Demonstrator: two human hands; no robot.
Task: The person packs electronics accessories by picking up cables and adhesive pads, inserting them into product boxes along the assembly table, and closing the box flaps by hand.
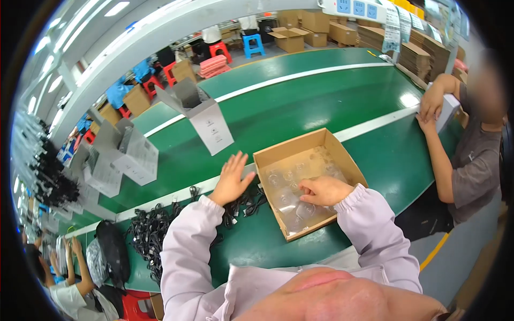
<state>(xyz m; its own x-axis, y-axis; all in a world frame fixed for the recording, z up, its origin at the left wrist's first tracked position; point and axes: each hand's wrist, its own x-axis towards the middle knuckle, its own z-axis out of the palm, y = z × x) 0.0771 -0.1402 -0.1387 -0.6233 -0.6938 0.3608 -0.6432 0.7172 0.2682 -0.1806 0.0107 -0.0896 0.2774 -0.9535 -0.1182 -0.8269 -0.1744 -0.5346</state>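
Note:
In the head view, my left hand is open, fingers stretched out, just left of a shallow cardboard tray. Black coiled cables lie on the bench beside its wrist. My right hand is inside the tray with fingers curled together over clear plastic pieces. Whatever is between those fingers, if anything, is too small to make out. The clear round-shaped pieces cover the lower part of the tray floor.
An open white box stands on the green conveyor, with more white boxes further left. A large cable pile lies at left. At right, a co-worker's hands rest on a white box. Other people sit at far left.

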